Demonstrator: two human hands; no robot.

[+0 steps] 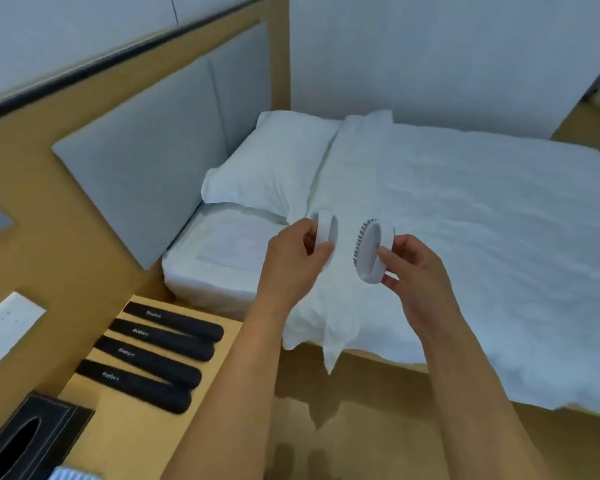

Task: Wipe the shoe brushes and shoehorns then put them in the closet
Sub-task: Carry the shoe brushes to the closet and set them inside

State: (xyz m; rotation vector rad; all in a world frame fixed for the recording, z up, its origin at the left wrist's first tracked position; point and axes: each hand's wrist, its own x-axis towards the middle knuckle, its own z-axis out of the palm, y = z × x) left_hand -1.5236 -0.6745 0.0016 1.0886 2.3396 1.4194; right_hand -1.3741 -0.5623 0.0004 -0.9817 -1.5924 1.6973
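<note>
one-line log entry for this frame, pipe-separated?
left hand holds white brush | right hand holds second brush | four black shoehorns on nightstand

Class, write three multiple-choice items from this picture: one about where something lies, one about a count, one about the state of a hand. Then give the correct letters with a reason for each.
1. Where do the black shoehorns lie?
A. on the bed
B. on the wooden side table left of the bed
C. on the floor

2. How many black shoehorns are there?
A. two
B. four
C. six

3. What is the right hand doing?
A. resting flat on the bed
B. hanging empty
C. holding a white brush

Answers: 1 B, they lie in a row on the table; 2 B, four lie side by side; 3 C, its fingers curl round the brush, and the left hand holds another brush.
</note>
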